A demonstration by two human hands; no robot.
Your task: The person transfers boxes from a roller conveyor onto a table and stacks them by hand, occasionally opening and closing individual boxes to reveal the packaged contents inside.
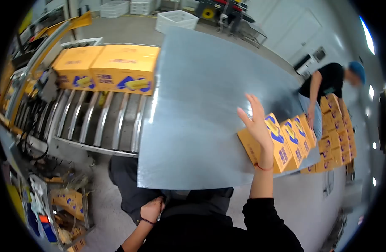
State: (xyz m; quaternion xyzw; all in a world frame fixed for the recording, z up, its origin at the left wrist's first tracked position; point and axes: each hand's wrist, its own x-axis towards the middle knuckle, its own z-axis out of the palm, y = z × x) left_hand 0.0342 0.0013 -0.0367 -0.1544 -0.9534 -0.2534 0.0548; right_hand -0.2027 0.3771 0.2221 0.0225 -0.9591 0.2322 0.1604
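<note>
Right hand (256, 126) over yellow boxes (280, 145), left hand (152, 209) at lap

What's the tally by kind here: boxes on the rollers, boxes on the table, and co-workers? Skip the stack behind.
Boxes on the rollers: 2
Boxes on the table: 4, the far ones partly hidden
Co-worker: 1
Total: 7
</note>
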